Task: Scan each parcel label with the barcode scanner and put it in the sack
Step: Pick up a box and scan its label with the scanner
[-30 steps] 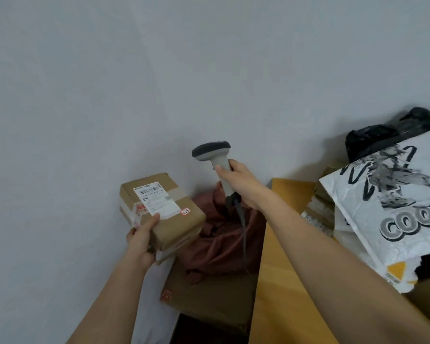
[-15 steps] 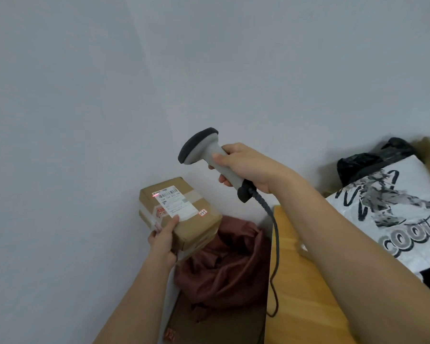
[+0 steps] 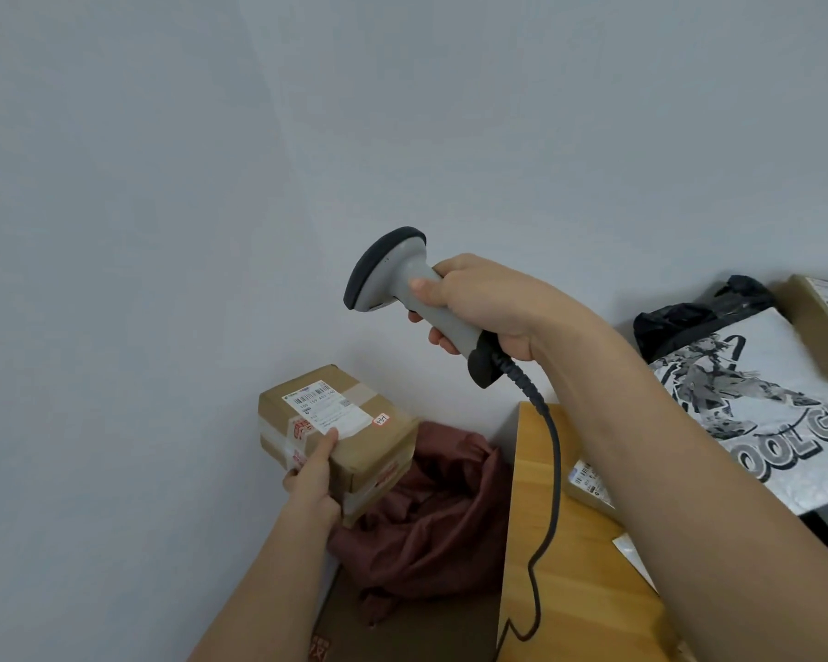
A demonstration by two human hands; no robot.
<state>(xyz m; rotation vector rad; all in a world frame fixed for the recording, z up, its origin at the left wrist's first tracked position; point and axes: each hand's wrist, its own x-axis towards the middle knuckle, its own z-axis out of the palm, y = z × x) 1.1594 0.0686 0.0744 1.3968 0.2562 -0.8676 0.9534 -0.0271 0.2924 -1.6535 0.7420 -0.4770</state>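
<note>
- Left hand (image 3: 312, 484) gripped the brown cardboard parcel (image 3: 338, 434) from its near corner, thumb on top touching the edge of the white label (image 3: 328, 409), the other fingers curled underneath.
- Parcel was held in the air at about 7 o'clock from the scanner, label side up, above the edge of the dark red sack (image 3: 431, 513).
- Label carried a barcode along its far edge; a small red-and-white sticker (image 3: 381, 419) sat just beside it at 3 o'clock.
- Right hand (image 3: 479, 303) was clenched round the grey handle of the barcode scanner (image 3: 393, 274), thumb along the neck. Whether a finger was pressing the trigger could not be told.
- Scanner head was tilted down toward 7 o'clock, facing the parcel but well apart from it.
- Dark cable (image 3: 548, 451) ran from the handle base down over the wooden table (image 3: 579, 590).
- Sack lay crumpled on the floor in the corner, at 9 o'clock of the table, against the wall.
- At 3 o'clock on the table: a white mailer bag (image 3: 785, 413) with a cartoon print, a black bag (image 3: 689, 317) behind it, another cardboard box (image 3: 823, 317) at the frame edge, and 1 more labelled parcel (image 3: 589, 480) partly hidden by the right forearm.
</note>
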